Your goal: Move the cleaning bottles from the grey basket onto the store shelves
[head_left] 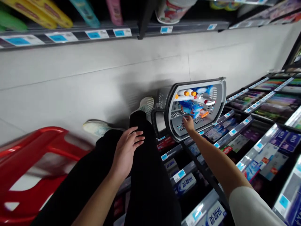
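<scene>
Two hands | left hand (pixel 125 150): fingers spread on knee (pixel 138 117) | right hand (pixel 188 123): fingers curled on basket (pixel 218 94) rim, just beside shelf (pixel 232 130) | basket: light, stiff plastic; best held by handle (pixel 154 121)

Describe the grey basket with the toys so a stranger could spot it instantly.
Find the boxed toothpaste shelves. Beside them stands a grey plastic shopping basket with a black rim, the person's right hand touching it. Unlike the red basket by the person's legs, it holds blue-and-white toys with orange tips.
</scene>
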### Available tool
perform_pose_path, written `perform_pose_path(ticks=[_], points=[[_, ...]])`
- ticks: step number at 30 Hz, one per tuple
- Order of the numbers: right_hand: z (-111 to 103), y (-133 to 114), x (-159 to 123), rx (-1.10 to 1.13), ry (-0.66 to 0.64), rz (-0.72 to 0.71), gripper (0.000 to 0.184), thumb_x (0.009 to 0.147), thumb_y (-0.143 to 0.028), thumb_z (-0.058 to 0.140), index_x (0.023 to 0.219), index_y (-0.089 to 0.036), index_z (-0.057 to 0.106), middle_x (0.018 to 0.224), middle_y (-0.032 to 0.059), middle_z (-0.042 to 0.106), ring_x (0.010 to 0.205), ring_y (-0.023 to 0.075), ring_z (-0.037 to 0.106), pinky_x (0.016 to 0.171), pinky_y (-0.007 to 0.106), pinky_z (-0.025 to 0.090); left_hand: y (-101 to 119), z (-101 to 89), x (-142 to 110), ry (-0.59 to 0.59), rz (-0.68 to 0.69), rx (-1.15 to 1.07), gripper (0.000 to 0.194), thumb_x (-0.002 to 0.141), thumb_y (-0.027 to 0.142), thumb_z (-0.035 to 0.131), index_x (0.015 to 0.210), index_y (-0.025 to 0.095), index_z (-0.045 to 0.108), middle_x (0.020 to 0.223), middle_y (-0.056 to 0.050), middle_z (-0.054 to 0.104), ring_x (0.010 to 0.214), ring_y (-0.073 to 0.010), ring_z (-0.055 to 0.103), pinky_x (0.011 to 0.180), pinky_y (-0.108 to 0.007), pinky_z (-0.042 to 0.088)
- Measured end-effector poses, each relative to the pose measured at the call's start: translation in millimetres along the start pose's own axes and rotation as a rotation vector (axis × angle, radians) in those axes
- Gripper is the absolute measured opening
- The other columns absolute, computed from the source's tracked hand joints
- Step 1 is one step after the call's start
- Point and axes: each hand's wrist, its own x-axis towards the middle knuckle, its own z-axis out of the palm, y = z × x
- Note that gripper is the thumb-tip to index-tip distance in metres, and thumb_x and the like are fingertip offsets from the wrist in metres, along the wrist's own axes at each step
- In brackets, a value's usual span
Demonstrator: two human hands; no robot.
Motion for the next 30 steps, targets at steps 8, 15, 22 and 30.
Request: perform_pose_path(ticks=[8, 15, 22, 30], points=[[38.5, -82.4, 51.1, 0.115, -0.093, -0.204, 0.062, 0.086, -0.042, 0.074, 0.140, -0.022, 0.049, 0.094, 0.0017, 0.070, 0.084, 0.0189, 0.068, 0.085, 0.035, 0.057, -5.3, 48.7, 15.1, -0.012, -0.041, 0.102, 0.059, 0.070, 0.054, 0.084, 0.114, 0.020, 0.064, 0.104, -0.005, 0.071, 0.093, -0.0212, 0.066, 0.084, -0.034, 0.050], [73.0, -114.6, 63.4, 0.072, -0.053, -0.222, 0.058, 0.089, -0.034, 0.068, 0.141, -0.014, 0.052, 0.117, 0.0156, 0.068, 0.118, 0.0339, 0.062, 0.110, 0.053, 0.044, -0.2, 70.0, 19.4, -0.017, -0.032, 0.144, 0.057, 0.074, 0.053, 0.081, 0.116, 0.020, 0.064, 0.105, -0.005, 0.070, 0.092, -0.0201, 0.067, 0.082, -0.032, 0.051], [64.9, -103.7, 56.9, 0.099, 0.010, -0.205, 0.039, 0.092, -0.034, 0.060, 0.125, -0.014, 0.060, 0.107, 0.0148, 0.070, 0.108, 0.0286, 0.065, 0.104, 0.046, 0.049, 5.2, 69.1, 18.6, -0.017, -0.030, 0.157, 0.055, 0.075, 0.054, 0.079, 0.115, 0.020, 0.063, 0.106, -0.006, 0.069, 0.092, -0.0199, 0.067, 0.082, -0.032, 0.052], [-12.1, -63.3, -36.7, 0.238, 0.151, -0.278, 0.055, 0.092, -0.059, 0.053, 0.121, -0.014, 0.065, 0.092, 0.0091, 0.071, 0.072, 0.0220, 0.068, 0.072, 0.036, 0.058, 26.7, 52.9, 11.1, -0.044, 0.042, 0.276, 0.052, 0.077, 0.055, 0.076, 0.114, 0.021, 0.063, 0.109, -0.007, 0.068, 0.095, -0.0214, 0.067, 0.085, -0.034, 0.052]])
